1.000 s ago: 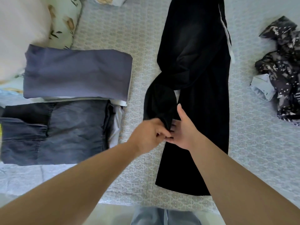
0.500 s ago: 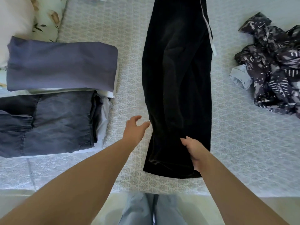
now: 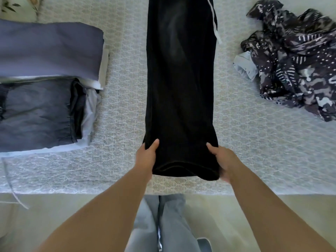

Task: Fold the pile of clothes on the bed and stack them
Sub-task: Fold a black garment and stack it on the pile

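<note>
The black trousers (image 3: 180,88) lay long on the bed (image 3: 254,142), pointing near to far; the left hand (image 3: 146,157) and the right hand (image 3: 222,159) each gripped a near corner

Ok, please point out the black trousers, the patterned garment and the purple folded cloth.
black trousers (image 3: 180,88), head view, middle of cloth
patterned garment (image 3: 298,66), head view, crumpled middle
purple folded cloth (image 3: 49,50), head view, top face

Trousers (image 3: 180,91) between stacks (image 3: 45,84) and pile (image 3: 294,66)
</note>
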